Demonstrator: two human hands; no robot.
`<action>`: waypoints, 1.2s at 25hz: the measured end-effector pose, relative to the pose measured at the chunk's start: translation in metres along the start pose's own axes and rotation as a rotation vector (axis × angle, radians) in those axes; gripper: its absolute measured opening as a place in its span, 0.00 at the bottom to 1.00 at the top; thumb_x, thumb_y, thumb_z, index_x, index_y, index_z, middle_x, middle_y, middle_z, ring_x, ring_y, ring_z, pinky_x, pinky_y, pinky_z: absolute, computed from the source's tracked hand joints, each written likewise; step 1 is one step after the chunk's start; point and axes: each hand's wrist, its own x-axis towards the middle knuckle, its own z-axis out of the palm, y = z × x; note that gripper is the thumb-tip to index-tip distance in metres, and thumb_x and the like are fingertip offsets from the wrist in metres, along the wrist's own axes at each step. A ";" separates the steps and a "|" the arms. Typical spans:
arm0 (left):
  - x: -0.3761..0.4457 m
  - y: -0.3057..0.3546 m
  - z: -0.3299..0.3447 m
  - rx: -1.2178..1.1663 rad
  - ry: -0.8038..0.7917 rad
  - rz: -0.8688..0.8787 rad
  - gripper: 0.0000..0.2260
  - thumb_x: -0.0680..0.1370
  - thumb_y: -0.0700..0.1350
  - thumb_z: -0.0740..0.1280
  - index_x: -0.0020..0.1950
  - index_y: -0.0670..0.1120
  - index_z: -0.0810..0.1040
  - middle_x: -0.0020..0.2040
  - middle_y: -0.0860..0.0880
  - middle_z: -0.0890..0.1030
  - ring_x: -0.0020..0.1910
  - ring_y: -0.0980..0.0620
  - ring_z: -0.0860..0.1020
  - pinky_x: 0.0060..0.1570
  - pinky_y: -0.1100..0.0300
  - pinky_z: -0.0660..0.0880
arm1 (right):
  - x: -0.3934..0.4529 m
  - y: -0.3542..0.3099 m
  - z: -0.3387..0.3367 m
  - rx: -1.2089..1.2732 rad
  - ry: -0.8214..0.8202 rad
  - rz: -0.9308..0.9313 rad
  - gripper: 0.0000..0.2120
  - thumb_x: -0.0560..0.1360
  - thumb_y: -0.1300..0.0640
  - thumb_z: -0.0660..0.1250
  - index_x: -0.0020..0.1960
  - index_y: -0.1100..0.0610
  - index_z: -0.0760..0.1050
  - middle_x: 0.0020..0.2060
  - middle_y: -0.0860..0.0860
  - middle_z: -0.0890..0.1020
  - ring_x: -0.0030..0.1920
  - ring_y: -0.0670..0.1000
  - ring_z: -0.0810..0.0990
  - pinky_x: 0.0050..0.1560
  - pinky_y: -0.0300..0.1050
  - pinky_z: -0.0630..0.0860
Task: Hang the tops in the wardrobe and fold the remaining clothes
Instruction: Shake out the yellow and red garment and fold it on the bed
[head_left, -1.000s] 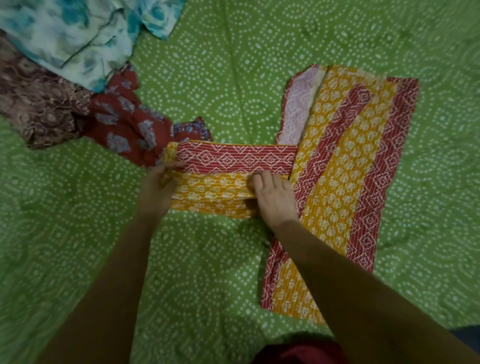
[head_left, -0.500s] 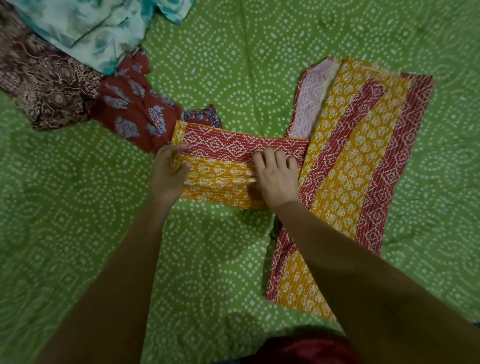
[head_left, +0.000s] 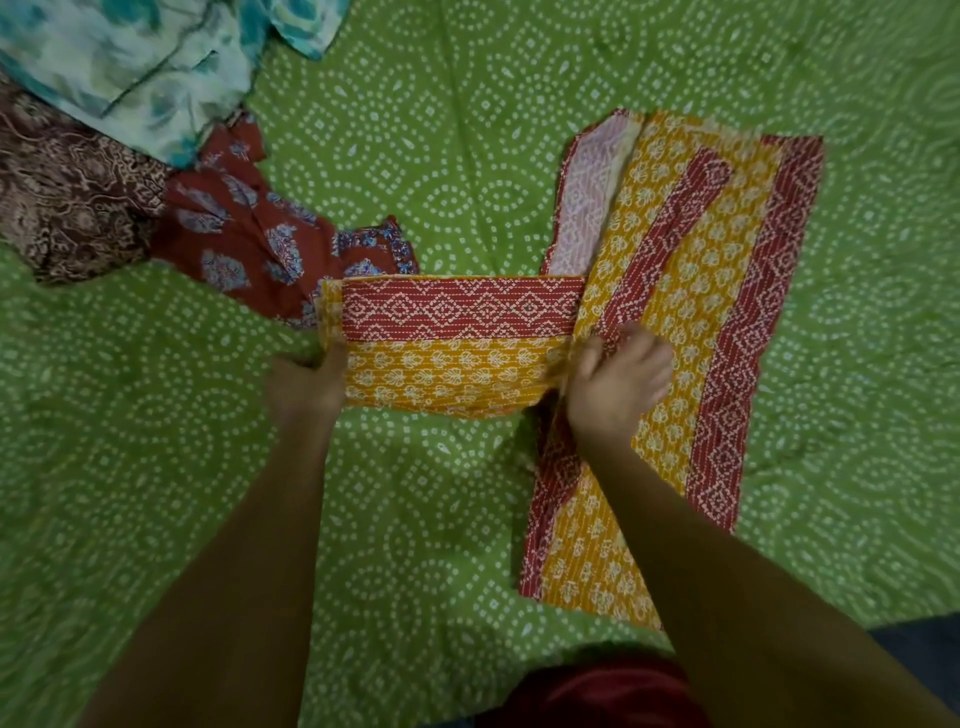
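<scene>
Left hand (head_left: 306, 387) grips outer end of folded band of yellow-red garment (head_left: 691, 291), thumb on top. Right hand (head_left: 615, 384) blurred at fold junction; grip cannot tell. Garment flat on green bedsheet (head_left: 467, 130). Farther left: red floral cloth (head_left: 244, 244), brown cloth (head_left: 67, 208), teal cloth (head_left: 130, 67).

Red-yellow printed garment (head_left: 691, 291), partly folded flat

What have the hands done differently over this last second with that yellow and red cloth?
The right hand slid rightward, off the sideways flap onto the long part of the yellow and red garment. The left hand still grips the flap's left end. The pile of other clothes and green bedsheet look unchanged.
</scene>
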 end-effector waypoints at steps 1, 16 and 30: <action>-0.002 0.004 -0.002 0.030 -0.074 -0.031 0.26 0.71 0.65 0.68 0.47 0.40 0.76 0.47 0.42 0.77 0.47 0.44 0.75 0.47 0.53 0.70 | 0.013 0.009 0.000 0.051 -0.050 0.178 0.20 0.78 0.50 0.62 0.65 0.59 0.65 0.61 0.57 0.68 0.62 0.56 0.69 0.62 0.54 0.69; -0.233 0.162 0.082 0.097 -0.579 0.994 0.19 0.72 0.62 0.68 0.58 0.53 0.72 0.51 0.54 0.79 0.48 0.54 0.78 0.46 0.56 0.77 | 0.076 0.062 -0.083 1.455 -0.738 0.500 0.29 0.76 0.34 0.54 0.54 0.59 0.76 0.45 0.55 0.81 0.45 0.54 0.80 0.45 0.48 0.76; -0.178 0.075 0.154 0.983 -0.301 1.173 0.41 0.73 0.73 0.35 0.77 0.48 0.32 0.77 0.48 0.32 0.75 0.47 0.32 0.73 0.43 0.35 | 0.098 0.152 -0.072 0.542 -0.366 0.392 0.15 0.76 0.61 0.68 0.62 0.59 0.71 0.50 0.52 0.80 0.44 0.50 0.81 0.47 0.47 0.80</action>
